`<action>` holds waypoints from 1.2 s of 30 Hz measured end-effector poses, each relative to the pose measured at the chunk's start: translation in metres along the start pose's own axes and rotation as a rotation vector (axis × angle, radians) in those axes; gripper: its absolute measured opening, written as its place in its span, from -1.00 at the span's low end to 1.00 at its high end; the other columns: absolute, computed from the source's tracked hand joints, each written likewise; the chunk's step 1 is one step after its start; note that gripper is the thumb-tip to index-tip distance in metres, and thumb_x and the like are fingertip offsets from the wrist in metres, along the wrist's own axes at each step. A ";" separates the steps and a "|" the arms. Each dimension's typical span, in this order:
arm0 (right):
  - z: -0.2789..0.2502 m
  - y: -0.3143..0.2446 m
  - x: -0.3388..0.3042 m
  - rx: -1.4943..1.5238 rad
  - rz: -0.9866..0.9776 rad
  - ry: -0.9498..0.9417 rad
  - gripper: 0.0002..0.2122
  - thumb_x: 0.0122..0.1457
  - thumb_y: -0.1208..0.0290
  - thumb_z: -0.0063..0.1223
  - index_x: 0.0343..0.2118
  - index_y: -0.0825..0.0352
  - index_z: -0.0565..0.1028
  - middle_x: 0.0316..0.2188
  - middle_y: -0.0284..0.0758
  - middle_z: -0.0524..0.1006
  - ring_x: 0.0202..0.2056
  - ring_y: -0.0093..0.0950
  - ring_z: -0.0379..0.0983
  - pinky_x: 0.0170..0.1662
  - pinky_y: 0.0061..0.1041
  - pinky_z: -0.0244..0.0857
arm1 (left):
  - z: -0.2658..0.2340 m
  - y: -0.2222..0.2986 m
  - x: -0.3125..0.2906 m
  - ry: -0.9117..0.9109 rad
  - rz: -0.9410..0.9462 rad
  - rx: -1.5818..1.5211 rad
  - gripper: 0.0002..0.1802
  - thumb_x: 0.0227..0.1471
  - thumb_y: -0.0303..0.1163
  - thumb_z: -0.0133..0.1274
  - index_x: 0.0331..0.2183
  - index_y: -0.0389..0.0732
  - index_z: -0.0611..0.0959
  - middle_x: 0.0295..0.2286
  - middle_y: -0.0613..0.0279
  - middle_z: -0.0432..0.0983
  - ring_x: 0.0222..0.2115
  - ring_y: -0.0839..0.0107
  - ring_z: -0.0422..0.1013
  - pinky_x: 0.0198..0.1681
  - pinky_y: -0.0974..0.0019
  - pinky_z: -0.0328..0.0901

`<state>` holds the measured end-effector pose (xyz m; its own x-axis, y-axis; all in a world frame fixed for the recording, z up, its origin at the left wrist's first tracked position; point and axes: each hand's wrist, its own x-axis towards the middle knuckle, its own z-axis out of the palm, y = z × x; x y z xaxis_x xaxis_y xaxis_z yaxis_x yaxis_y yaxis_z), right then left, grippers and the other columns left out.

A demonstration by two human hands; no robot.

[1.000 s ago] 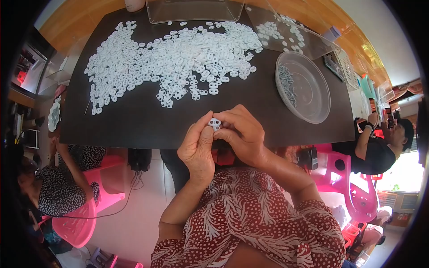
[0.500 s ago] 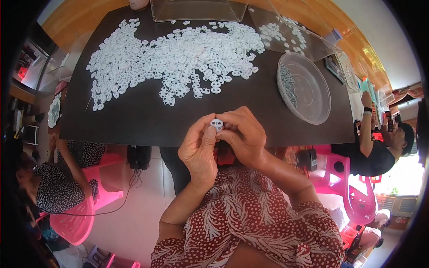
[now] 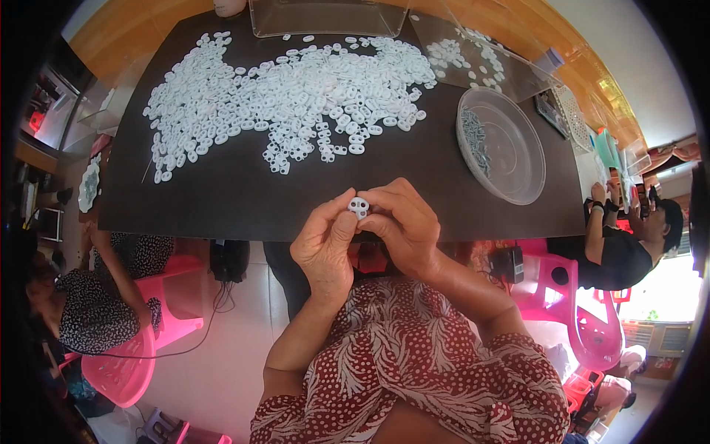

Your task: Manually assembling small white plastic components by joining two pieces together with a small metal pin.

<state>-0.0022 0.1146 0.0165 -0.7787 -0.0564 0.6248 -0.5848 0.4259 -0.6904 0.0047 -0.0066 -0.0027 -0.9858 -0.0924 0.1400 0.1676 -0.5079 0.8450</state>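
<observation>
- Nearest: a red-and-white patterned top [image 3: 414, 348].
- At the dark table's [image 3: 222, 211] near edge, the left hand [image 3: 325, 248] and right hand [image 3: 408, 222] meet, each grip pinching one small white piece [image 3: 359, 207] with holes, held between them.
- Beyond, right: a round clear dish [image 3: 518, 159] holding grey metal bits [image 3: 475, 140].
- Farther: a wide heap [image 3: 296, 92] of white pieces.
- Far edge: a clear box [image 3: 325, 21].
</observation>
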 end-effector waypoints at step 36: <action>0.006 0.001 -0.003 -0.089 -0.106 0.062 -0.77 -0.10 0.59 0.16 -0.31 0.43 0.46 -0.42 -0.21 0.49 -0.45 -0.35 0.36 -0.41 -0.50 0.26 | 0.010 -0.008 -0.008 0.022 0.096 0.027 -0.78 0.15 -0.39 -0.07 -0.25 -0.36 0.49 -0.38 0.30 0.42 -0.39 0.64 0.31 -0.27 0.54 0.25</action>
<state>-0.0020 0.1099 0.0119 -0.6962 -0.0505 0.7161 -0.6388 0.4987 -0.5858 0.0115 0.0070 -0.0051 -0.9649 -0.1585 0.2093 0.2603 -0.4729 0.8418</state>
